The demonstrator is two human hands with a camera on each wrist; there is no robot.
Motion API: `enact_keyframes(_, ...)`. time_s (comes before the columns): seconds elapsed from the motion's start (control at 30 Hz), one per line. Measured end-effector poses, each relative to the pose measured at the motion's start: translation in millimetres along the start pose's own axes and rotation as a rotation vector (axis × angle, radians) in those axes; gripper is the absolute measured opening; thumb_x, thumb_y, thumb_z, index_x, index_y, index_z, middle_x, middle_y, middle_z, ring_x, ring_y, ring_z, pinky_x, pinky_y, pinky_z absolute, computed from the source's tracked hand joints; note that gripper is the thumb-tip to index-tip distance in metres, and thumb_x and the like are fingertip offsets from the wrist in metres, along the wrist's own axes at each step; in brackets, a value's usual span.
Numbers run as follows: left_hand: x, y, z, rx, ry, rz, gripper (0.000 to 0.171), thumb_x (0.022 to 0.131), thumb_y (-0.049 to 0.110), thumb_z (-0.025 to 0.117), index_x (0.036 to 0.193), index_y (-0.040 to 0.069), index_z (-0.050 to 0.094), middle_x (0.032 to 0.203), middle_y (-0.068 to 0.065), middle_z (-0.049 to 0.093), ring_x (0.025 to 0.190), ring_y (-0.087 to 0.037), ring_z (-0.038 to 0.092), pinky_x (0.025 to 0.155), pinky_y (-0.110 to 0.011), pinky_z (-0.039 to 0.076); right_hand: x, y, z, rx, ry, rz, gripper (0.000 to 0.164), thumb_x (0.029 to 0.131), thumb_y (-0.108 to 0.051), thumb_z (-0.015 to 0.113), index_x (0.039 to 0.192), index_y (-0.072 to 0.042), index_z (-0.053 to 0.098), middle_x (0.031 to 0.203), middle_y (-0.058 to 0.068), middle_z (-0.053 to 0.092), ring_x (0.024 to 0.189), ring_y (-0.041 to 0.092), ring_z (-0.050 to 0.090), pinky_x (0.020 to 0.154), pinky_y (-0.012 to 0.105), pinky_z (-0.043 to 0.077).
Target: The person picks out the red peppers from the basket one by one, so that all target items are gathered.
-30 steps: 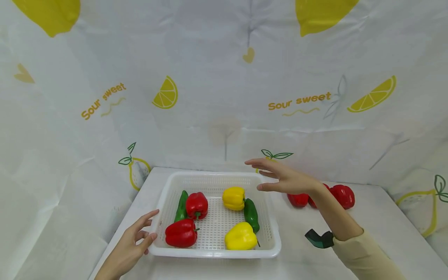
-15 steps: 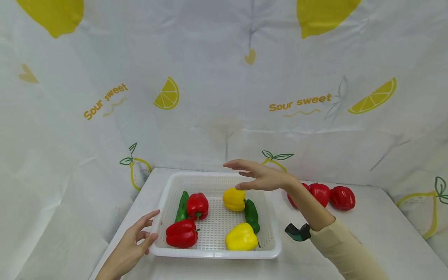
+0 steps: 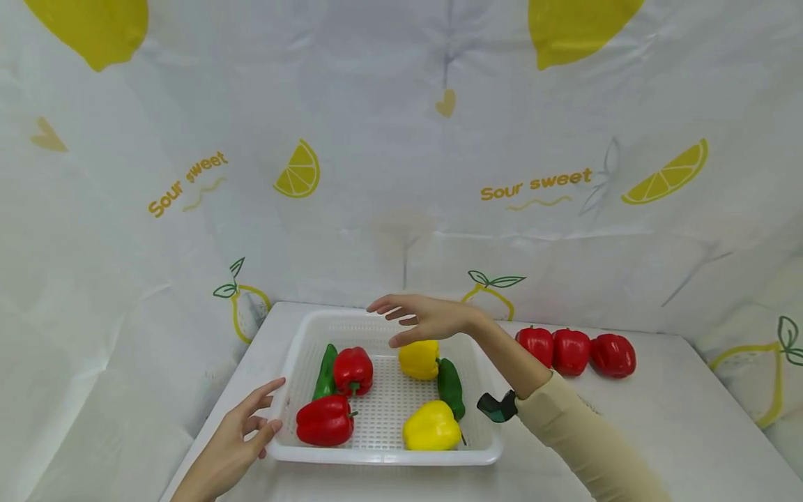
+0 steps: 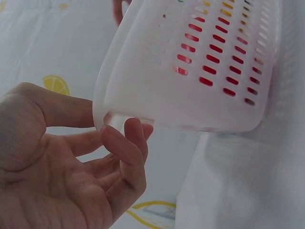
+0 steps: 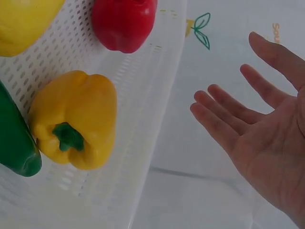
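The right arm (image 3: 508,348) is wearing a plain cream sleeve (image 3: 583,439), and a small, curved black and dark-green piece (image 3: 497,407) is sitting beside its cuff (image 3: 533,396).

Basket (image 3: 385,457) on table (image 3: 677,411), peppers (image 3: 325,421) inside; three more peppers (image 3: 571,353) right of basket.

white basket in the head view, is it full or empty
The white basket is partly filled: red peppers, yellow peppers and green peppers lie inside, with bare floor showing between.
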State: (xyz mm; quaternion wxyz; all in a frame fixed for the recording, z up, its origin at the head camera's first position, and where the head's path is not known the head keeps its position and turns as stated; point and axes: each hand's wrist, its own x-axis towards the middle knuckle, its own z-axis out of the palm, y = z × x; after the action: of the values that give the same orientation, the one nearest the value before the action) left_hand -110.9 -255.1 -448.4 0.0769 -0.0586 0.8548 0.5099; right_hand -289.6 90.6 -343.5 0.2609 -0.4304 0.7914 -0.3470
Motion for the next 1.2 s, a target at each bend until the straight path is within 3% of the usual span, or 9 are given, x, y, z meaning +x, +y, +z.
enact_keyframes(0.33,1.0,-0.5,1.3,0.024,0.006,0.006,0.077,0.100,0.028,0.079,0.166,0.019,0.040,0.151,-0.025,0.056,0.091,-0.018,0.069,0.070,-0.027,0.063,29,11,12,-0.002,-0.076,0.080,0.064,0.102,-0.017,0.072,0.160,-0.011,0.047,0.167,0.018,0.048,0.154,0.041,0.050,0.128,0.056,0.044)
enact_keyframes(0.47,0.3,-0.3,1.3,0.023,0.009,0.005,0.077,0.100,0.026,0.079,0.166,0.019,0.040,0.151,-0.025,0.056,0.091,-0.019,0.069,0.070,-0.027,0.063,42,13,17,-0.013,-0.098,0.078,0.063,0.101,-0.015,0.073,0.160,-0.011,0.048,0.166,0.018,0.050,0.153,0.040,0.051,0.126,0.051,0.047)
enact_keyframes(0.77,0.7,-0.3,1.4,0.017,0.011,-0.005,0.077,0.099,0.023,0.079,0.166,0.020,0.040,0.152,-0.025,0.056,0.090,-0.017,0.068,0.070,-0.027,0.063,69,25,31,0.034,-0.153,0.081,0.063,0.098,-0.013,0.074,0.156,-0.004,0.050,0.165,0.024,0.049,0.154,0.046,0.047,0.123,0.050,0.051)
enact_keyframes(1.2,-0.7,0.8,0.3,-0.004,0.001,0.001,0.075,0.100,0.020,0.078,0.165,0.019,0.041,0.150,-0.026,0.056,0.087,-0.016,0.067,0.068,-0.026,0.061,81,38,46,0.013,-0.167,0.173,0.068,0.096,-0.020,0.079,0.157,-0.009,0.050,0.163,0.019,0.054,0.150,0.041,0.052,0.115,0.046,0.057)
